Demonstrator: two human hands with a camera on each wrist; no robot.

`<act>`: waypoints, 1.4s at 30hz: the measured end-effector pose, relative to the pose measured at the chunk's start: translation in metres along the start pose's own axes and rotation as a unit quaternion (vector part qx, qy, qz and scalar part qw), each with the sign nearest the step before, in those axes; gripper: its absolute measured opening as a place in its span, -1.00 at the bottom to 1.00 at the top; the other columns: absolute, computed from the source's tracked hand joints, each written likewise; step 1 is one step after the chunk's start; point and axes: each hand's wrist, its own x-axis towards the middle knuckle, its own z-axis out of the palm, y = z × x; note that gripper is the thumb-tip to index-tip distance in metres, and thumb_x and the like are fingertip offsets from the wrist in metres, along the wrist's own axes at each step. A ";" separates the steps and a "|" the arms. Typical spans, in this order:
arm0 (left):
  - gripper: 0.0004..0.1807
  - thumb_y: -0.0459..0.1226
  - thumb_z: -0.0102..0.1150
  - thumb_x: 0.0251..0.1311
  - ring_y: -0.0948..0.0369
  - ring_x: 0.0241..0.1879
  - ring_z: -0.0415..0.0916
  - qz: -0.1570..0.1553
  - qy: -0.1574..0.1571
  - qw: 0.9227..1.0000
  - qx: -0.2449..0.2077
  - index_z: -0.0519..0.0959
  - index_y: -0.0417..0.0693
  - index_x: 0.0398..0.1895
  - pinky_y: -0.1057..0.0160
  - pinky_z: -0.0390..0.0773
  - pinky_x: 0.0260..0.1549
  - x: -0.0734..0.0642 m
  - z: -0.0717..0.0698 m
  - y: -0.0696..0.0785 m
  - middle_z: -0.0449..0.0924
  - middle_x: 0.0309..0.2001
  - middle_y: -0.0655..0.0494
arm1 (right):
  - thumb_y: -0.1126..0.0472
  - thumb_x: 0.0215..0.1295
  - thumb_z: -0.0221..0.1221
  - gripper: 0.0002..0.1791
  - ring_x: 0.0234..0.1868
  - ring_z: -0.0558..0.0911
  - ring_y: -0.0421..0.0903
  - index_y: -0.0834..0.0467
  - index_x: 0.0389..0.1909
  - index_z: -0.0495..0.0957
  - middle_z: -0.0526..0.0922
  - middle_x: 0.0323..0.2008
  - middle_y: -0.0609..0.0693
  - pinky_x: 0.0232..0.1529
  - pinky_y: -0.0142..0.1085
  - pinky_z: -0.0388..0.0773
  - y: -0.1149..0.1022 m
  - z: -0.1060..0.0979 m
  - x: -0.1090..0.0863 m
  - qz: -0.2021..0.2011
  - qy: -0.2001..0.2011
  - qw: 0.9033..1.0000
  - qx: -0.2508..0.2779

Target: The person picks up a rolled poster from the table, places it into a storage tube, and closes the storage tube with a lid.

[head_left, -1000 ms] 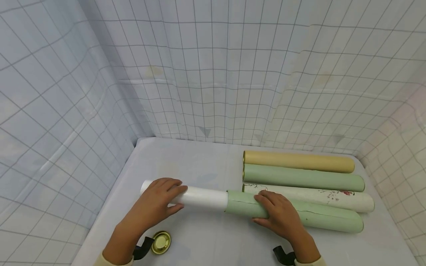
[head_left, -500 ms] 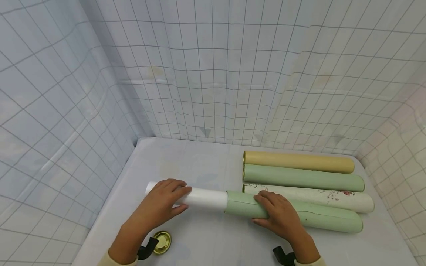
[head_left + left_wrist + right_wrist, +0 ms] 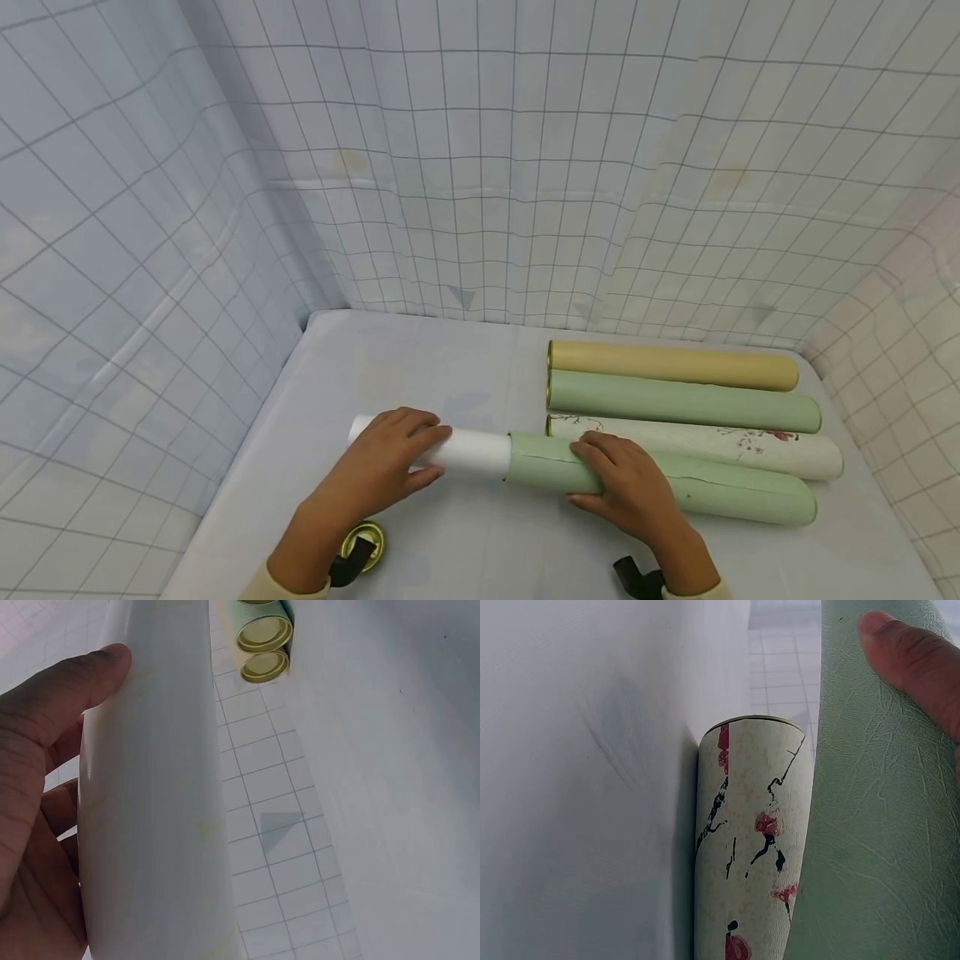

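A rolled white paper sheet [image 3: 476, 453] lies across the white table, its right part inside the open left end of a pale green cardboard tube [image 3: 546, 462]. My left hand [image 3: 384, 463] holds the roll near its left end, thumb on the near side, as the left wrist view shows along the smooth white roll [image 3: 157, 787]. With thumb and fingers around its middle, my right hand [image 3: 630, 490] grips the green tube. A round gold metal lid [image 3: 377, 540] lies beside my left wrist, partly covered by a black wrist mount.
Behind the held tube lie a cream tube with flower print [image 3: 697, 442], another green tube [image 3: 682, 400] and a tan tube [image 3: 667, 364], side by side. Gold end caps [image 3: 264, 634] show on tubes in the left wrist view. Grid-patterned white curtains [image 3: 480, 167] surround the table.
My left hand has moved right with the white paper roll, and less of the roll shows outside the green tube. The right hand and green tube have stayed nearly still.
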 end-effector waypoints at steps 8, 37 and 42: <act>-0.47 -0.03 0.53 -0.01 0.11 0.01 0.51 0.008 -0.003 1.000 -0.006 0.62 0.06 0.05 0.01 0.52 0.06 0.008 0.004 0.007 0.59 0.01 0.10 | -0.12 -0.41 0.64 -0.11 -0.03 0.63 0.04 0.12 0.06 0.57 0.60 0.02 0.05 -0.07 -0.04 0.61 -0.001 0.000 0.001 -0.001 0.000 1.000 0.003; -0.52 -0.01 0.47 0.08 0.19 -0.04 0.52 0.026 -0.017 1.000 -0.002 0.64 0.10 0.07 0.11 0.55 0.02 0.042 0.032 0.041 0.59 -0.02 0.19 | -0.13 -0.39 0.63 -0.13 -0.03 0.64 0.03 0.12 0.05 0.57 0.60 0.01 0.03 -0.07 -0.05 0.61 -0.004 0.000 0.004 -0.002 0.002 1.000 0.000; -0.54 -0.01 0.45 0.11 0.19 -0.03 0.51 0.022 -0.021 1.000 0.005 0.63 0.10 0.07 0.11 0.53 0.04 0.043 0.032 0.042 0.59 -0.01 0.20 | -0.12 -0.39 0.63 -0.13 -0.04 0.64 0.03 0.12 0.05 0.58 0.61 0.01 0.03 -0.08 -0.05 0.61 -0.004 -0.001 0.005 -0.004 0.005 1.000 0.001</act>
